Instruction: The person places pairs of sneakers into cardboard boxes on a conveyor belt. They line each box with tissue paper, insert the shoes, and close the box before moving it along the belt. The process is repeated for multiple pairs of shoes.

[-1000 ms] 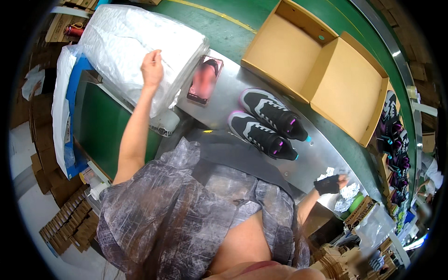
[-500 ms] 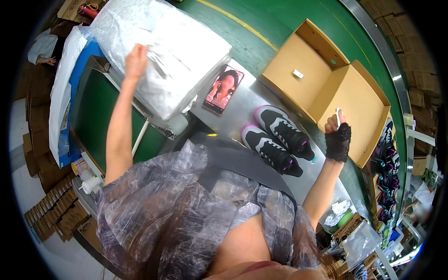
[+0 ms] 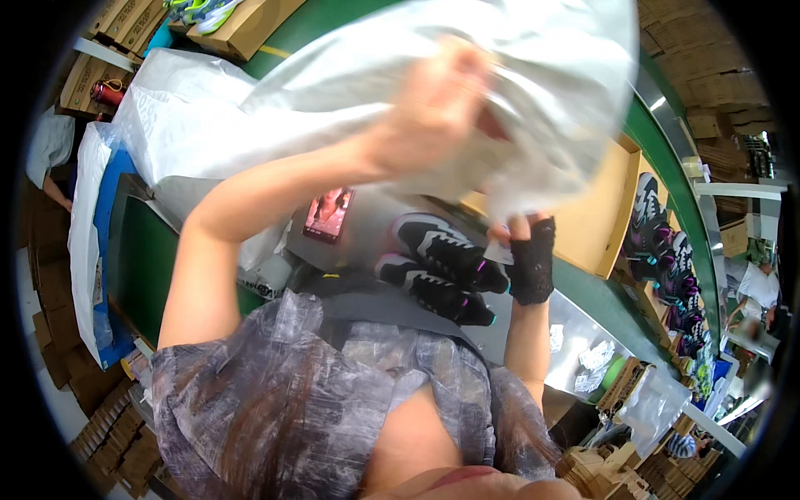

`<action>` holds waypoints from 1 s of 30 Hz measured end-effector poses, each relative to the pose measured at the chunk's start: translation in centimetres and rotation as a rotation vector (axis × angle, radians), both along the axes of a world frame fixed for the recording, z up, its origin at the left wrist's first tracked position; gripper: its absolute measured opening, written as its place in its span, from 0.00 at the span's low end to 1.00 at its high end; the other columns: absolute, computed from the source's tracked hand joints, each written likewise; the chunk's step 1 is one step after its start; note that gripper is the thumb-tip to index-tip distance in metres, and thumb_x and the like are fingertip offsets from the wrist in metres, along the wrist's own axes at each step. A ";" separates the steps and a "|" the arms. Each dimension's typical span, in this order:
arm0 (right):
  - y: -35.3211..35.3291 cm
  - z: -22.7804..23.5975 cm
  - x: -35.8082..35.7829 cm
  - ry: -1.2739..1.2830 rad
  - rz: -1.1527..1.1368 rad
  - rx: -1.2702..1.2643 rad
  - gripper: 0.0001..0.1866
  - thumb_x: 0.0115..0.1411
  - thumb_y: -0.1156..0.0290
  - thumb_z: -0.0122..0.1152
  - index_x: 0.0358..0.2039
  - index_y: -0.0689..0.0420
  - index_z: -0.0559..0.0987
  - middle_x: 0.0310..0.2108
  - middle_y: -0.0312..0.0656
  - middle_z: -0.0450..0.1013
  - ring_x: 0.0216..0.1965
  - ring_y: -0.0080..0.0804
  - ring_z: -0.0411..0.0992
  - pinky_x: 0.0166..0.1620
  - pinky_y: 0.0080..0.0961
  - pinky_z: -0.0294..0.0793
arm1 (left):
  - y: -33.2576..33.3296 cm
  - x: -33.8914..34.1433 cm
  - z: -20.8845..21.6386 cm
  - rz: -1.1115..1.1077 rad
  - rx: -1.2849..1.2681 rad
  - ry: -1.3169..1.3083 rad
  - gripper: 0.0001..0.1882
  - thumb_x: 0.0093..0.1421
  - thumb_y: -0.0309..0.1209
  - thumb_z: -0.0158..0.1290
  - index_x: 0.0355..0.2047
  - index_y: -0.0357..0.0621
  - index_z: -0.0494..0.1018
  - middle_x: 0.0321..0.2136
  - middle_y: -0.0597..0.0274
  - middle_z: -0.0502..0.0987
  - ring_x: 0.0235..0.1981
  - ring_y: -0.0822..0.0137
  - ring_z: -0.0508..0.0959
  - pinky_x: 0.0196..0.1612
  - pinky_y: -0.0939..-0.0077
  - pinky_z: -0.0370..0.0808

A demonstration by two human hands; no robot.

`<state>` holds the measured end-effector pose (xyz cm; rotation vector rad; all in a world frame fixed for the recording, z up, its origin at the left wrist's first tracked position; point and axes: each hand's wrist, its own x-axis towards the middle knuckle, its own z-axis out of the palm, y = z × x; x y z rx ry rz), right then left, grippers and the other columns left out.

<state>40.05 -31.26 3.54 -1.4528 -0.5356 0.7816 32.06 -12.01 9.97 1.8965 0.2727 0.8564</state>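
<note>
A large sheet of thin white wrapping paper (image 3: 575, 92) is lifted over the bench, blurred by motion. My left hand (image 3: 442, 100) is closed on it, gripping the crumpled middle. Below the paper's lower edge, my right hand (image 3: 531, 254), in a black lace fingerless glove, pinches a small white piece (image 3: 498, 252) whose kind I cannot make out. Just left of that hand, two black and grey sneakers (image 3: 442, 254) lie side by side on the metal bench. The open brown shoebox (image 3: 596, 229) stands behind the right hand, largely covered by the paper.
A phone (image 3: 329, 215) with a lit screen lies left of the sneakers. More white paper (image 3: 179, 112) is piled at the upper left. Several shoes (image 3: 658, 242) line the right side beyond the box. Crumpled paper and a green roll (image 3: 615, 372) sit at the lower right.
My left hand has swept right, pulling a sheet off the white pile and across the bench. My right hand has moved left from the box toward the sneakers, keeping the small white piece.
</note>
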 end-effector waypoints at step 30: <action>-15.9 -8.4 -0.6 -1.073 -0.194 -0.778 0.24 0.45 0.64 0.62 0.41 0.62 0.68 0.36 0.49 0.67 0.42 0.47 0.64 0.46 0.37 0.62 | 14.3 -0.9 -19.7 -0.136 -1.153 0.753 0.37 0.45 0.46 0.60 0.47 0.29 0.63 0.44 0.50 0.70 0.43 0.62 0.72 0.46 0.70 0.69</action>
